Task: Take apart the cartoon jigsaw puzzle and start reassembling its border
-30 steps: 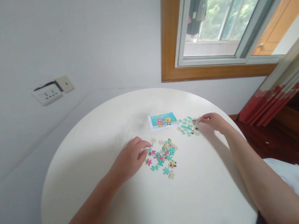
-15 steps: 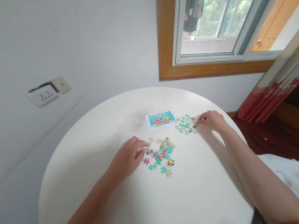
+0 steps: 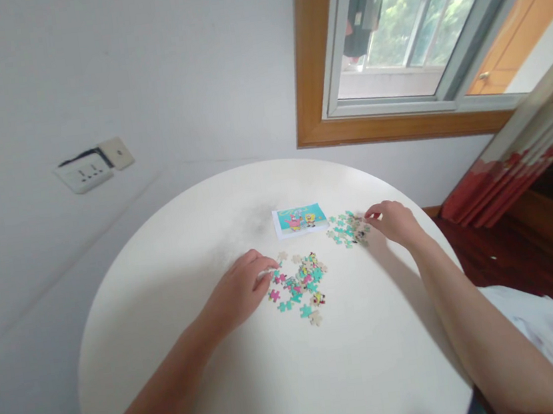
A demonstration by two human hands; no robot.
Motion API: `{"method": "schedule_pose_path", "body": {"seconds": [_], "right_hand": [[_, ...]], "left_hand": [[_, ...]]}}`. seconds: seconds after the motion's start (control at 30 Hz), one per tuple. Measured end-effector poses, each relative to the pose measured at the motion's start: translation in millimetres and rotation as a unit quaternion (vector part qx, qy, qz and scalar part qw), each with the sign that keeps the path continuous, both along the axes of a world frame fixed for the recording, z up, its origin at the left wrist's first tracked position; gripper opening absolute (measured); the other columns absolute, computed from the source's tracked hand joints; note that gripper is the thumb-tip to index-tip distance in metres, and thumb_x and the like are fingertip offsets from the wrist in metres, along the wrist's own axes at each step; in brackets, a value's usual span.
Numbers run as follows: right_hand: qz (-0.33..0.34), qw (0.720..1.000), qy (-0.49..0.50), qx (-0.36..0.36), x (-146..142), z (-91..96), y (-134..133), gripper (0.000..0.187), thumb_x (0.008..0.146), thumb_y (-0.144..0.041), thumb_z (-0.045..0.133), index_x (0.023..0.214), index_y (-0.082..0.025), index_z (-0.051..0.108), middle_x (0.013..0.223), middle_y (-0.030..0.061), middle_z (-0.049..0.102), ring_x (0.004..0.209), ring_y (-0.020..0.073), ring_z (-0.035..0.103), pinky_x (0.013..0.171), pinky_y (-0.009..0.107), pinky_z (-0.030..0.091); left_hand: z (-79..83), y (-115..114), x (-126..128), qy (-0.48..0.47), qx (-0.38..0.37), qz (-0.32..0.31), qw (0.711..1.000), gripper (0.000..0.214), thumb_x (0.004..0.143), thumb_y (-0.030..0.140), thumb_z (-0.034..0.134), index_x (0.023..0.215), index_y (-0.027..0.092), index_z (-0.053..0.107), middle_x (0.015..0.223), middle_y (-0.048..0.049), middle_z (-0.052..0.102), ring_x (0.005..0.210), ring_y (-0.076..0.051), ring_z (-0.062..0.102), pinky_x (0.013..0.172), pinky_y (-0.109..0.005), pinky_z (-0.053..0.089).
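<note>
- Head view: the round white desk carries everything, and both forearms reach in across it from the near edge.
- The left hand lies palm down, its grip half curled. The fingertips touch the near-left edge of the mixed heap, but I cannot tell whether they pinch a piece.
- The right hand has its grip drawn together at the edge of the teal cluster. Whether a piece sits between the fingertips is too small to tell.
- The mixed heap of jigsaw pieces, pink, teal and yellow, spreads just beyond the left grip and to its right.
- The cartoon picture card lies flat beyond the left grip, well to the left of the right grip and just beside the teal cluster.
- The teal cluster of jigsaw pieces lies directly left of the right grip, touching its fingertips.
- As I judge it, sorting goes best by sliding one piece clear before lifting it. Keeping the two groups apart and every piece face up would help.
</note>
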State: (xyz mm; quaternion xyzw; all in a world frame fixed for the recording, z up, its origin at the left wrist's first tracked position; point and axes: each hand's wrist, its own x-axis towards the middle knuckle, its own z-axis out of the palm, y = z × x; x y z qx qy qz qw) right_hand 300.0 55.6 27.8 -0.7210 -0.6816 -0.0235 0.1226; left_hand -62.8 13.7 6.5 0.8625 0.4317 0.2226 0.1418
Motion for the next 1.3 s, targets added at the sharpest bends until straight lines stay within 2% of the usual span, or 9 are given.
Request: {"method": "schedule_pose_path", "body": {"seconds": [0.1,0.2,0.3,0.4,0.53,0.7,0.8,0.9,1.3], "right_hand": [[0.144,0.985,0.085,0.030,-28.2,7.5,-12.1,0.019,0.085,-0.026,0.055,0.090,-0.021,0.073,0.086,0.0062,0.068,0.080,0.0176,0.059,0.077,0.029,0.043],[0.340,0.930,0.137,-0.005,-62.6,5.7,-26.9,0.017,0.085,-0.020,0.056,0.093,-0.020,0.072,0.089,0.0041,0.069,0.087,0.0164,0.060,0.085,0.030,0.043],[0.408,0.906,0.111,-0.009,-88.9,-2.7,-36.5,0.022,0.085,-0.024,0.059,0.104,-0.021,0.070,0.095,0.0063,0.067,0.093,0.0185,0.058,0.086,0.032,0.043],[0.405,0.912,0.070,-0.001,-99.2,-8.5,-38.5,0.026,0.084,-0.026,0.061,0.107,-0.021,0.070,0.096,0.0079,0.065,0.092,0.0200,0.058,0.084,0.033,0.043],[0.401,0.913,0.070,0.006,-96.3,-7.5,-36.2,0.027,0.085,-0.021,0.058,0.110,-0.019,0.069,0.096,0.0085,0.064,0.092,0.0190,0.057,0.084,0.031,0.044],[0.389,0.918,0.070,0.006,-90.6,-11.3,-31.1,0.031,0.082,-0.008,0.052,0.105,-0.018,0.070,0.092,0.0084,0.065,0.090,0.0178,0.058,0.082,0.030,0.045],[0.395,0.916,0.069,0.004,-90.8,-17.8,-28.3,0.026,0.081,-0.009,0.054,0.097,-0.019,0.072,0.091,0.0084,0.065,0.090,0.0182,0.058,0.083,0.030,0.046],[0.390,0.918,0.069,0.014,-92.1,-21.9,-27.2,0.026,0.082,-0.011,0.055,0.099,-0.019,0.072,0.092,0.0085,0.064,0.089,0.0183,0.058,0.083,0.031,0.046],[0.404,0.906,0.123,-0.003,-90.2,-17.7,-25.1,0.028,0.075,-0.001,0.054,0.093,-0.015,0.070,0.089,0.0080,0.066,0.090,0.0178,0.060,0.082,0.029,0.048]], "left_hand": [[-2.0,0.6,-0.6,0.001,0.004,-0.002,1.000,0.026,0.085,0.013,0.046,0.105,0.021,0.063,0.096,-0.0045,0.057,0.086,-0.017,0.057,0.076,-0.027,0.044],[-5.5,1.6,-1.2,-0.003,0.009,-0.008,1.000,0.026,0.086,0.013,0.046,0.105,0.021,0.062,0.096,-0.0047,0.057,0.087,-0.017,0.056,0.076,-0.027,0.044],[-7.1,2.4,-1.6,-0.010,0.015,-0.013,1.000,0.026,0.086,0.014,0.046,0.105,0.020,0.062,0.095,-0.0048,0.056,0.087,-0.017,0.056,0.077,-0.027,0.044],[-5.4,2.4,-1.4,-0.008,0.014,-0.010,1.000,0.026,0.086,0.014,0.047,0.105,0.021,0.063,0.094,-0.0042,0.056,0.086,-0.017,0.056,0.078,-0.027,0.044],[-2.5,1.2,-0.5,-0.005,0.008,-0.006,1.000,0.025,0.086,0.014,0.047,0.104,0.020,0.063,0.095,-0.0046,0.056,0.088,-0.017,0.056,0.079,-0.027,0.044],[-3.6,1.9,-1.1,-0.003,0.004,-0.010,1.000,0.026,0.086,0.014,0.047,0.106,0.019,0.062,0.097,-0.0050,0.056,0.088,-0.017,0.056,0.080,-0.028,0.044],[-4.3,1.9,-1.7,-0.004,0.004,-0.017,1.000,0.027,0.085,0.013,0.048,0.107,0.019,0.061,0.098,-0.0049,0.055,0.089,-0.017,0.056,0.081,-0.028,0.044],[-3.6,-0.4,-0.8,-0.002,0.002,-0.034,0.999,0.031,0.085,0.012,0.048,0.112,0.020,0.060,0.099,-0.0049,0.054,0.090,-0.017,0.055,0.082,-0.028,0.044],[-4.7,-1.7,6.5,-0.003,0.001,-0.053,0.999,0.034,0.087,0.012,0.047,0.117,0.020,0.060,0.100,-0.0058,0.052,0.091,-0.017,0.054,0.084,-0.030,0.045]]}}
